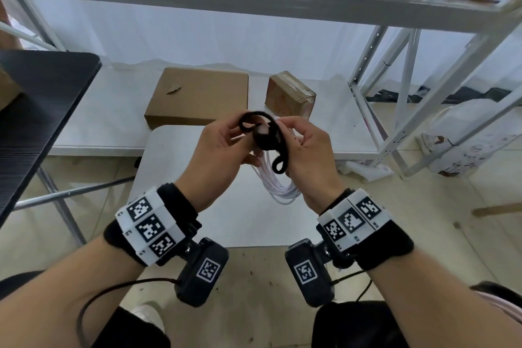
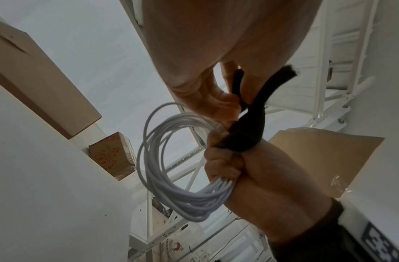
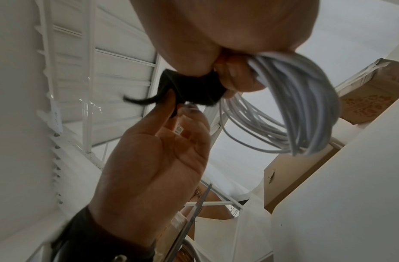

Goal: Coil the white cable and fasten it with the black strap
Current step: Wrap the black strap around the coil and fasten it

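Note:
The white cable [image 1: 282, 189] is a coil of several loops hanging between my hands above the small white table [image 1: 180, 183]. My right hand [image 1: 293, 135] grips the bunched top of the coil in a fist [image 2: 223, 159]. The black strap [image 1: 265, 135] is wrapped over that bunch [image 2: 245, 140], with one loose end curling down and another looping up. My left hand [image 1: 244, 131] pinches the strap's upper part between thumb and fingers [image 2: 218, 102]. In the right wrist view the left hand's fingers [image 3: 185, 120] reach up to the strap [image 3: 194, 90] beside the cable [image 3: 306, 109].
A flat cardboard box [image 1: 200, 96] and a small taped box [image 1: 291, 96] lie on the low white shelf behind the table. A black tabletop [image 1: 42, 110] stands at the left, a white metal rack [image 1: 395, 99] at the right, with a plastic bag [image 1: 466, 147] on the floor.

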